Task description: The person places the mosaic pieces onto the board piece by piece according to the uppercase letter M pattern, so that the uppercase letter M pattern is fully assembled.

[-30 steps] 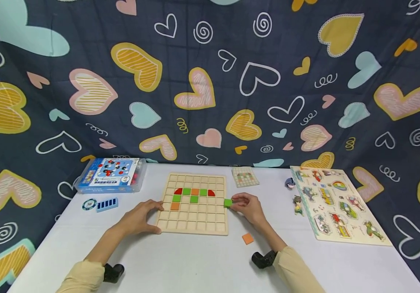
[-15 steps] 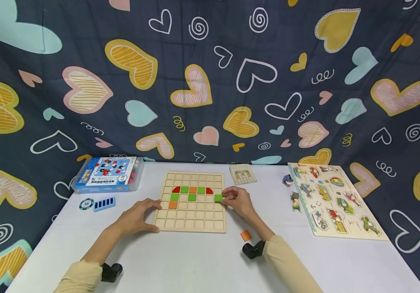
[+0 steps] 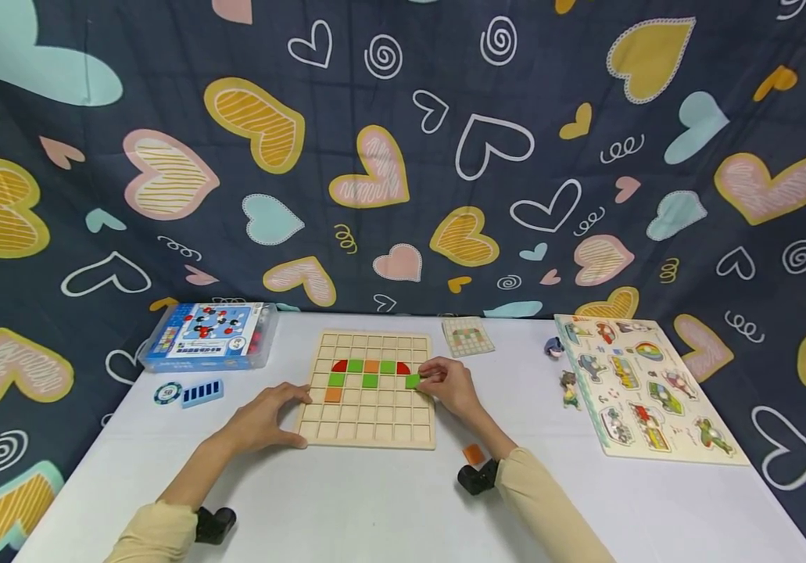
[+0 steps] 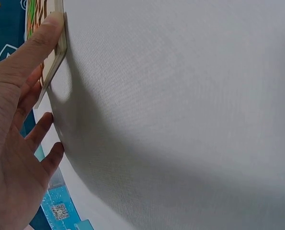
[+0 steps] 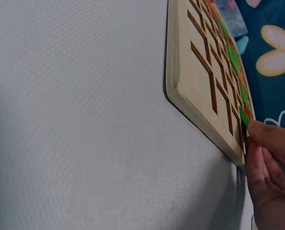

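Note:
A wooden grid board [image 3: 367, 432] lies on the table in the middle of the head view. Red, green and orange tiles form an arch in its cells, with an orange tile [image 3: 332, 395] lowest on the left. My left hand [image 3: 262, 418] rests at the board's left side, thumb by the near corner and index finger against the edge, fingers spread. Between thumb and fingers, my right hand [image 3: 450, 387] pinches a green square tile [image 3: 413, 381] over the board's right part. In the right wrist view that green tile [image 5: 245, 116] stands tilted close over the grid.
A loose orange tile [image 3: 474, 454] lies beside the right forearm. Behind the board is a pattern card [image 3: 468, 336]. A plastic box [image 3: 213, 336], a round chip [image 3: 167, 392] and a blue slotted piece [image 3: 202, 393] sit left; a picture puzzle board [image 3: 649, 391] and small figures [image 3: 569, 389] sit right.
My right hand has moved left with the green tile, from beside the board's right edge to over its cells. The left hand keeps its place at the board.

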Demonstrator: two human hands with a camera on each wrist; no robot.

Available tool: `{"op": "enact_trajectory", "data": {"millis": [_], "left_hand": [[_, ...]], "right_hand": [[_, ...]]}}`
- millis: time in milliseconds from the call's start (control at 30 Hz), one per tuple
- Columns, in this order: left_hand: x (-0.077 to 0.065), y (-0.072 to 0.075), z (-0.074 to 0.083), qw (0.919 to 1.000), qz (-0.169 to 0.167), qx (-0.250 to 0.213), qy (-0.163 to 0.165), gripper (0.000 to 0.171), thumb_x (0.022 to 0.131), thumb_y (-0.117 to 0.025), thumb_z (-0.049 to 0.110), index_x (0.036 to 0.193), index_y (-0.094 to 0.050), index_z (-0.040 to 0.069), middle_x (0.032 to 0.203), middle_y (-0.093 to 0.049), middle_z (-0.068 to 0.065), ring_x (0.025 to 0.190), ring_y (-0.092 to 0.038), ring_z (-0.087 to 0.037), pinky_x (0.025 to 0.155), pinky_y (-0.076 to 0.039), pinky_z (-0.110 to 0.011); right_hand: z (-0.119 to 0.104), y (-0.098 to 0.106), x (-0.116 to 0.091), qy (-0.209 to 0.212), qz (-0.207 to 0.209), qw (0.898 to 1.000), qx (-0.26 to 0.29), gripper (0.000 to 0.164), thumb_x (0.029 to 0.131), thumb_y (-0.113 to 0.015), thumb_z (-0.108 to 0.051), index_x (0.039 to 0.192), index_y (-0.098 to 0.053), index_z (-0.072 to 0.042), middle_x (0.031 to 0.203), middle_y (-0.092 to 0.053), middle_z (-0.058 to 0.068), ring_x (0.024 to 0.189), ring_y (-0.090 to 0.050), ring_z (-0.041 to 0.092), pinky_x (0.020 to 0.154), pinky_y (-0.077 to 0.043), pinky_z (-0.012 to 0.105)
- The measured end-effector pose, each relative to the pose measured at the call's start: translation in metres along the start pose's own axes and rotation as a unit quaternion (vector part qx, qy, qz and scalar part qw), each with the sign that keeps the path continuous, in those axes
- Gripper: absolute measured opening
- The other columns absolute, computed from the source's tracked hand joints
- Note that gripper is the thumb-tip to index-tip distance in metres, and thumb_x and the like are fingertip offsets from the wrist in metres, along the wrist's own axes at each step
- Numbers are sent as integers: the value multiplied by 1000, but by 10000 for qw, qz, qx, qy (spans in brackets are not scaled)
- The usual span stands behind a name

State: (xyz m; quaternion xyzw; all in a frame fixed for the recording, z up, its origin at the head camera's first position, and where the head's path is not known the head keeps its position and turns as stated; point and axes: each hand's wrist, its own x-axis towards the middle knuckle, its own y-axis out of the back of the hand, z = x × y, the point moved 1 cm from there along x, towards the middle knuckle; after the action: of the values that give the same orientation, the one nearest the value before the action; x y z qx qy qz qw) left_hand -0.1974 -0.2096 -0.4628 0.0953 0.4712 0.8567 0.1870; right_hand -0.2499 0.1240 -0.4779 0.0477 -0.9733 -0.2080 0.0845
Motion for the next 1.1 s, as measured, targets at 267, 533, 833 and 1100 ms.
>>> {"op": "enact_trajectory", "data": {"millis": [267,533,833,1100], "left_hand": [[-1,0,1,10000,9,-29,41,61,63,-88,34,115,-60,15,140,-51,-12,127,-43,-41,96,-38,-64],[-1,-1,2,9998,-6,-77,182,60,63,-88,33,114,-60,17,141,-50,-10,127,-42,-40,97,-38,-63],[-1,-1,2,9999,30,-40,145,60,62,-89,33,113,-60,17,140,-51,-11,127,-43,-40,96,-39,-64],[-1,-1,2,9999,45,9,120,61,62,-89,33,113,-60,16,140,-51,-10,126,-44,-40,93,-40,-65]], "right_hand": [[-2,-5,0,7,-28,10000,-50,23,71,-78,7,92,-69,2,85,-72,12,72,-69,21,64,-55,22],[-4,-6,0,-43,-95,9999,32,23,72,-77,7,93,-68,4,87,-71,15,74,-70,22,66,-56,23],[-3,-7,1,-2,-161,9996,226,23,74,-76,8,96,-67,5,87,-71,16,78,-70,26,66,-56,23],[-5,-8,0,6,-205,9994,290,24,76,-75,8,99,-67,5,90,-71,17,79,-71,26,70,-56,23]]}}
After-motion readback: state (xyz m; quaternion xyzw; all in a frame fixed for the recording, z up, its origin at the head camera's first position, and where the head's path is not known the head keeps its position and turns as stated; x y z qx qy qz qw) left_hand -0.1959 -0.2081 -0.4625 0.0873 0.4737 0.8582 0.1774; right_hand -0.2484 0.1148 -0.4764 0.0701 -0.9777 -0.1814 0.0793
